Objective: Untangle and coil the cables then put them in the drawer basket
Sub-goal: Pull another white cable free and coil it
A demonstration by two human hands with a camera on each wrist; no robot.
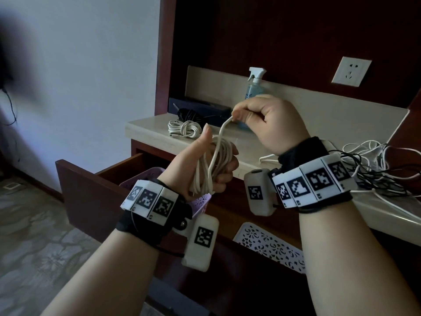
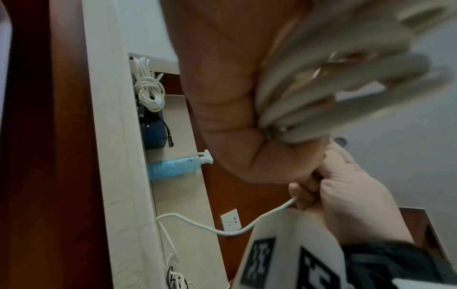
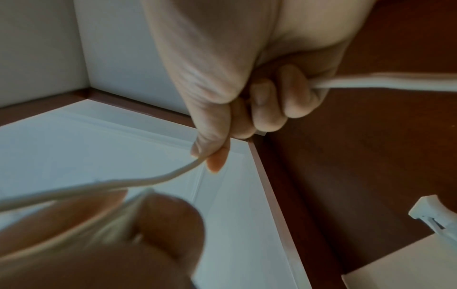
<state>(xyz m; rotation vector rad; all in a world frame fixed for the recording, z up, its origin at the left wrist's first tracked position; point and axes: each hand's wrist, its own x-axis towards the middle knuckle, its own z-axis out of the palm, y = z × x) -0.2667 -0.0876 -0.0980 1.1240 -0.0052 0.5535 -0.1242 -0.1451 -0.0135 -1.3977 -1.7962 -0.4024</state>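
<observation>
Behind left forearm, basket [image 1: 136, 179] mostly hidden

Readable text: none in any view.
Wrist bands [image 1: 315, 182]: black-and-white square marker patterns only (tiny characters below them are too small to read).
Spray bottle [image 1: 254, 87]: label too blurred to read.
Wall socket [image 1: 351, 71]: unmarked.

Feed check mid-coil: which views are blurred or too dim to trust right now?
Head view: dim but sharp on both hands; a dark smear clouds its top left corner. Left wrist view: the white cable coil in the left hand is motion-blurred; the countertop behind is sharp. Right wrist view: right hand fairly clear; the near left hand at the bottom is out of focus.
</observation>
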